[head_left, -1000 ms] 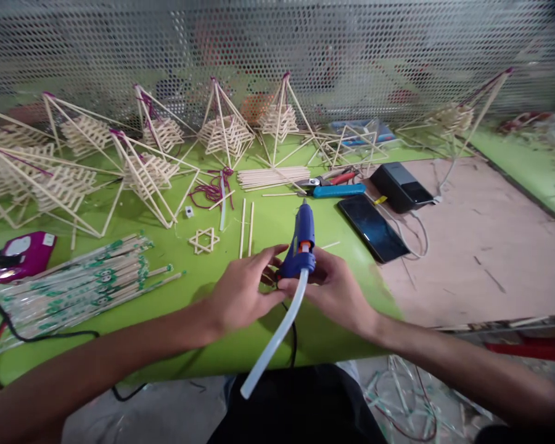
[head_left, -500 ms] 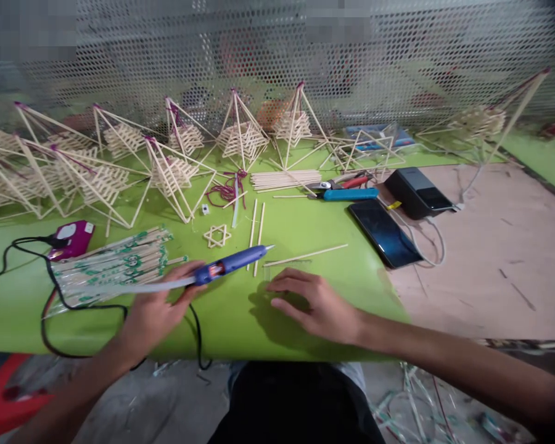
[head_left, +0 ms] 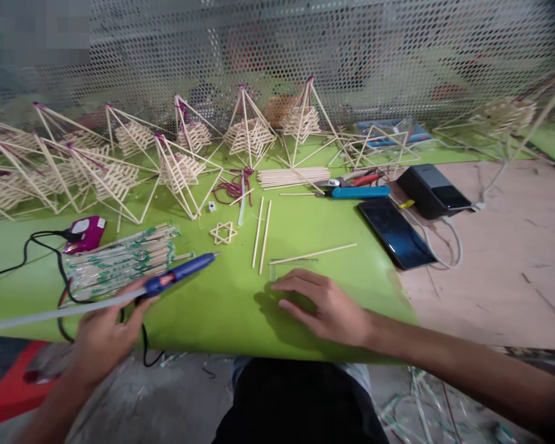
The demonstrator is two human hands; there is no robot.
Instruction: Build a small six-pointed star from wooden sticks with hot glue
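Note:
My left hand (head_left: 113, 330) is closed round a blue hot glue gun (head_left: 180, 275), its nozzle pointing up and right and a long pale glue stick (head_left: 69, 311) trailing from its back. Over the green tabletop, my right hand (head_left: 326, 305) is held with fingers loosely curled and apart, with nothing visible in it. Just beyond its fingers lie a thin wooden stick (head_left: 314, 253) and a clear ruler-like strip (head_left: 272, 272). Two parallel sticks (head_left: 261, 237) lie further up, and left of them is a small six-pointed star of short sticks (head_left: 223, 233).
Several stick pyramids (head_left: 250, 132) line the back before a perforated metal screen (head_left: 277, 49). Wrapped chopsticks (head_left: 124, 262) and a purple box (head_left: 86, 234) with a black cable are at left. Blue-handled pliers (head_left: 358, 192), a phone (head_left: 395, 234) and a black device (head_left: 432, 191) are at right.
My left hand has drawn the glue gun down and left, away from the two parallel sticks. My right hand stays in nearly the same place; the view has shifted slightly.

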